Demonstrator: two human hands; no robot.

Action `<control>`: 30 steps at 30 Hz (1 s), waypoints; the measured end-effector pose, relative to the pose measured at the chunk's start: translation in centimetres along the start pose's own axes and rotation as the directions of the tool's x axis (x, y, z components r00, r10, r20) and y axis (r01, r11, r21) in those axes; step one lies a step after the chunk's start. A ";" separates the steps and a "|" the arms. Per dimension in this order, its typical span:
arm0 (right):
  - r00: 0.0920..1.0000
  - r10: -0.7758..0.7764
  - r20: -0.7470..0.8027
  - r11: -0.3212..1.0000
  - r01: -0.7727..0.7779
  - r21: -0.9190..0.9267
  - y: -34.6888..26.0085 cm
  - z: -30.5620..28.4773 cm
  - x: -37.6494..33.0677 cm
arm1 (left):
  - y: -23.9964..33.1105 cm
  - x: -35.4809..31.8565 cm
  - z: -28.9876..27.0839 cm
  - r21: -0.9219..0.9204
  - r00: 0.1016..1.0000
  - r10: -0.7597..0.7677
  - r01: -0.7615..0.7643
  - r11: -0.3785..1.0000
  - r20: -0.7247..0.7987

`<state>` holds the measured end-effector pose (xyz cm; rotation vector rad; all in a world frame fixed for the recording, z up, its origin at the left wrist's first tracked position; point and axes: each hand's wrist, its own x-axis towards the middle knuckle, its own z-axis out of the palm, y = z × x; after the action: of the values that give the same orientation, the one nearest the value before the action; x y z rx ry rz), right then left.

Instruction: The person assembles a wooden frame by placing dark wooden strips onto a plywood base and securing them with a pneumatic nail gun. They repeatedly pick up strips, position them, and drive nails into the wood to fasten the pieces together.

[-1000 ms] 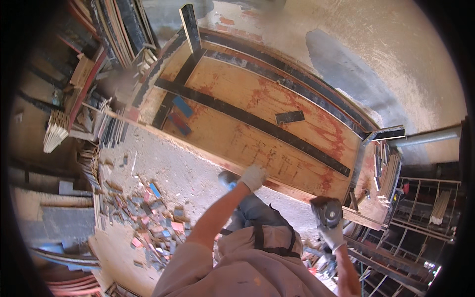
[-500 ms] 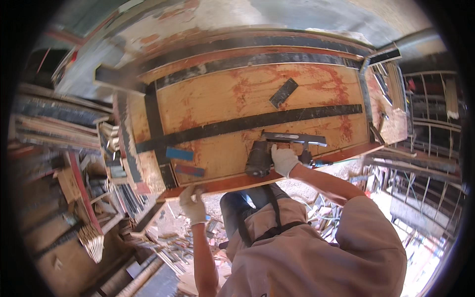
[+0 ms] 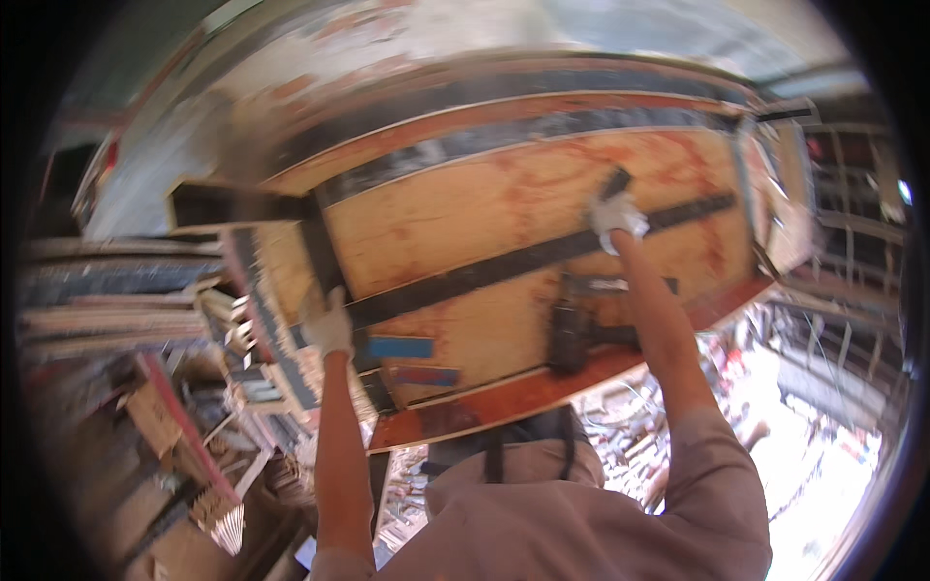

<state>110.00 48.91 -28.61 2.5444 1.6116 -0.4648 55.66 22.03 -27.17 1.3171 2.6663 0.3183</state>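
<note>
Here, the right hand in a white glove (image 3: 617, 225) is at a small black rectangular block (image 3: 618, 180), covering its lower end; blur means I cannot tell whether the fingers have closed on it. The block lies toward the right of a large tan plywood panel (image 3: 455, 232), just behind a long black strip (image 3: 484, 282). A broad stretch of plywood gives room leftward, up to a black crosspiece (image 3: 321, 242). The left hand in a white glove (image 3: 327, 329) is blurred beside that crosspiece, its grip impossible to tell. Near the red-brown front edge board (image 3: 504, 402) rests a black nail gun (image 3: 570, 337); a flat blue block (image 3: 400, 347) and a red-and-blue block (image 3: 426, 376) lie near the left corner.
</note>
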 end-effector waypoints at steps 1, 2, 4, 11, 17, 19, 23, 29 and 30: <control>0.990 0.099 -0.099 0.994 -0.103 -0.034 3.3 3.1 3.0 | 1.8 2.2 -0.5 -0.081 1.000 -0.002 0.002 0.997 0.003; 0.990 0.133 -0.040 0.991 -0.133 -0.019 4.6 3.6 4.2 | 4.1 3.9 -0.9 -0.167 1.000 -0.011 0.013 0.986 0.012; 0.991 0.075 0.109 0.997 -0.078 0.022 0.9 4.0 2.9 | 2.7 7.2 -0.9 -0.164 0.999 -0.031 0.030 0.986 -0.008; 0.727 -0.680 0.097 0.708 0.685 -0.173 -14.0 0.8 -16.4 | 0.9 17.2 4.0 -0.281 0.977 -0.211 0.213 0.936 0.036; 0.275 -0.877 0.394 0.306 0.952 0.017 -25.8 2.0 -19.9 | 0.4 17.0 8.3 -0.293 0.966 -0.243 0.207 0.933 -0.093; 0.190 -0.962 0.196 0.204 0.978 0.052 -30.6 3.3 -18.7 | 1.6 17.3 8.0 -0.230 0.954 -0.193 0.140 0.963 -0.229; 0.193 -0.977 0.092 0.196 0.980 0.026 -40.7 5.7 -16.5 | 3.0 17.4 6.3 -0.365 0.961 -0.262 0.212 0.907 -0.091; 0.170 -0.970 0.174 0.184 0.981 0.062 -45.8 11.2 -15.6 | 2.8 17.6 7.2 -0.427 0.950 -0.219 0.107 0.898 -0.222; 0.168 -0.977 0.131 0.178 0.982 0.070 -45.8 11.5 -15.6 | 2.8 17.6 7.2 -0.439 0.950 -0.222 0.108 0.892 -0.219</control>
<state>60.50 52.67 -31.03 0.9071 2.9629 -0.6302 48.82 38.60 -34.08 0.9598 2.6700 1.0482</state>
